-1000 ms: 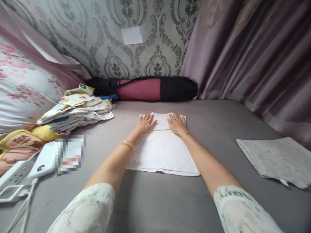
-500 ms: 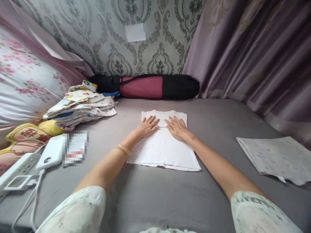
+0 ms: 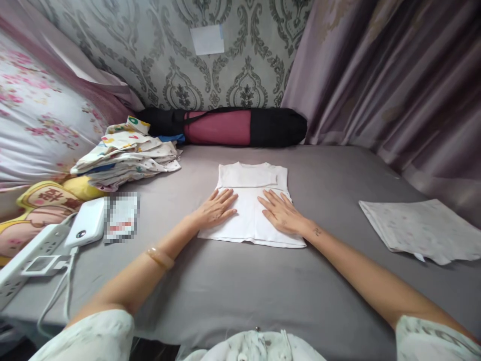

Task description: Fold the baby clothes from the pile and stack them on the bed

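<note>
A white long-sleeved shirt (image 3: 246,225) lies flat on the grey bed sheet (image 3: 210,286), its neckline toward the wall. The sleeves are folded across its upper part, one cuff ending near the right side. On the shirt's left half rests my left hand (image 3: 216,208), palm down with the fingers spread. My right hand (image 3: 281,211) lies flat on the right half in the same way. Between the two hands a strip of white cloth shows. Neither hand grips anything.
A pile of patterned clothes (image 3: 128,158) sits at the left, near a power bank (image 3: 85,220), a power strip (image 3: 33,260) and a pixelated packet (image 3: 122,218). Folded pale cloth (image 3: 421,228) lies at the right. A black and maroon bag (image 3: 218,128) runs along the wall.
Both hands have slid toward me, from the folded sleeves down onto the shirt's body, and lie farther apart. The sleeves are now uncovered. The view has tilted down slightly.
</note>
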A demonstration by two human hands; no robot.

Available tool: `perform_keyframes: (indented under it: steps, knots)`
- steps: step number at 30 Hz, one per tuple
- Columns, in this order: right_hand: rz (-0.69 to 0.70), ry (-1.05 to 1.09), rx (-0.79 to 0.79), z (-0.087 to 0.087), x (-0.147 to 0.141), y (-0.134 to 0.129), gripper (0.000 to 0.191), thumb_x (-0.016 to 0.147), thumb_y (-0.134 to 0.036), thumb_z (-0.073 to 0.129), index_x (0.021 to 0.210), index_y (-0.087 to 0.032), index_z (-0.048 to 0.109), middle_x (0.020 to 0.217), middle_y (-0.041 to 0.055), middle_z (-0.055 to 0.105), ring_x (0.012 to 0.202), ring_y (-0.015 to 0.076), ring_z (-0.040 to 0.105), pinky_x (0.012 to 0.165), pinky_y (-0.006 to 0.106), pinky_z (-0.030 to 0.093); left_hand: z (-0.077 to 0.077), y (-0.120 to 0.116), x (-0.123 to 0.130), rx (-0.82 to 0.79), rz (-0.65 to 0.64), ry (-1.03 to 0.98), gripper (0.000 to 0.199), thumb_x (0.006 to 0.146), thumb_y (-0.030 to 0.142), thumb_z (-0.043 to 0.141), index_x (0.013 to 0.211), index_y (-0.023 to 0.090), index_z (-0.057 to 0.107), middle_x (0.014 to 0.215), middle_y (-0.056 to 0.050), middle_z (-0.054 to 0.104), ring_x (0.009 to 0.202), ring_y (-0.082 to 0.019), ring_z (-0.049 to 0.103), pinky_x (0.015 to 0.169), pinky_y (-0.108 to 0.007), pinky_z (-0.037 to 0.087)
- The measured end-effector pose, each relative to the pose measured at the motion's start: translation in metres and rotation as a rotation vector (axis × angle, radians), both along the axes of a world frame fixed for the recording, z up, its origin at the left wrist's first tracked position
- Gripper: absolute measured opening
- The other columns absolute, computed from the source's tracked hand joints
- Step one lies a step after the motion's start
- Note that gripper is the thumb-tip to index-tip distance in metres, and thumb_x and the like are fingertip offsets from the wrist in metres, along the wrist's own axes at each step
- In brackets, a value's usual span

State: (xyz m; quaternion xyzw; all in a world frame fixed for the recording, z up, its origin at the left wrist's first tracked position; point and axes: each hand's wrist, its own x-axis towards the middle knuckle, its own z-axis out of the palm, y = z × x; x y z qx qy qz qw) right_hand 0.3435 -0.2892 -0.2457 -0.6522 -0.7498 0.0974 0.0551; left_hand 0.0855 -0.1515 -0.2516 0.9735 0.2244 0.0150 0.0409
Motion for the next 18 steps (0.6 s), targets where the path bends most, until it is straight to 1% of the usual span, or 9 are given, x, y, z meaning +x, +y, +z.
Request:
perform_keyframes:
  steps: [3, 5, 7, 10, 14, 16, 18]
  knots:
    - [-0.003, -0.005, -0.013, 0.0, 0.001, -0.001, 0.058, 0.101, -0.045, 0.023, 0.154, -0.024, 0.029, 0.163, 0.0054, 0.018, 0.15, 0.022, 0.01, 0.121, 0.047, 0.006, -0.004, -0.001, -0.006, -0.016, 0.015, -0.004, 0.068, 0.1, 0.057, 0.015, 0.154, 0.018, 0.025, 0.161, -0.011, 0.021, 0.15, -0.02, 0.013, 0.122, -0.041, 0.003]
    - [-0.009, -0.014, -0.019, 0.002, 0.0, 0.001, 0.058, 0.101, -0.045, 0.023, 0.154, -0.023, 0.029, 0.162, 0.0065, 0.018, 0.15, 0.0232, 0.011, 0.12, 0.049, 0.007, -0.002, 0.0, -0.004, -0.026, 0.018, 0.014, 0.067, 0.1, 0.057, 0.017, 0.154, 0.018, 0.024, 0.161, -0.01, 0.02, 0.15, -0.02, 0.013, 0.122, -0.041, 0.004]
    - [-0.01, -0.026, -0.018, 0.006, -0.004, -0.001, 0.058, 0.101, -0.044, 0.023, 0.154, -0.022, 0.029, 0.162, 0.0081, 0.018, 0.15, 0.0246, 0.011, 0.12, 0.05, 0.006, 0.003, -0.006, -0.001, -0.016, 0.038, 0.025, 0.066, 0.1, 0.055, 0.018, 0.154, 0.018, 0.026, 0.161, -0.012, 0.022, 0.15, -0.021, 0.014, 0.122, -0.043, 0.005]
    - [0.057, -0.02, -0.004, 0.013, -0.019, -0.013, 0.057, 0.101, -0.045, 0.026, 0.154, -0.023, 0.031, 0.163, 0.0084, 0.016, 0.15, 0.0254, 0.009, 0.12, 0.052, 0.002, 0.009, -0.029, 0.004, 0.011, 0.06, 0.003, 0.065, 0.1, 0.054, 0.02, 0.152, 0.016, 0.03, 0.16, -0.013, 0.026, 0.15, -0.024, 0.017, 0.121, -0.045, 0.004]
    - [0.201, 0.036, -0.021, 0.017, -0.043, -0.038, 0.057, 0.102, -0.046, 0.026, 0.154, -0.025, 0.028, 0.163, 0.0072, 0.014, 0.15, 0.0235, 0.007, 0.12, 0.05, 0.005, 0.01, -0.066, 0.008, -0.067, -0.008, -0.015, 0.069, 0.099, 0.058, 0.019, 0.154, 0.016, 0.025, 0.161, -0.013, 0.022, 0.15, -0.024, 0.012, 0.121, -0.044, 0.008]
    - [0.226, 0.043, -0.044, 0.017, -0.051, -0.044, 0.055, 0.102, -0.042, 0.026, 0.154, -0.024, 0.029, 0.163, 0.0087, 0.014, 0.15, 0.0244, 0.007, 0.12, 0.052, 0.005, 0.008, -0.076, 0.008, -0.113, -0.012, -0.015, 0.071, 0.099, 0.059, 0.017, 0.155, 0.015, 0.021, 0.161, -0.013, 0.019, 0.151, -0.024, 0.009, 0.121, -0.045, 0.008]
    - [0.228, 0.045, -0.055, 0.016, -0.054, -0.047, 0.054, 0.102, -0.039, 0.028, 0.154, -0.023, 0.03, 0.162, 0.0099, 0.014, 0.15, 0.0254, 0.007, 0.12, 0.053, 0.005, 0.006, -0.078, 0.008, -0.137, -0.014, -0.02, 0.072, 0.099, 0.059, 0.017, 0.155, 0.014, 0.019, 0.161, -0.014, 0.017, 0.151, -0.024, 0.009, 0.121, -0.045, 0.007]
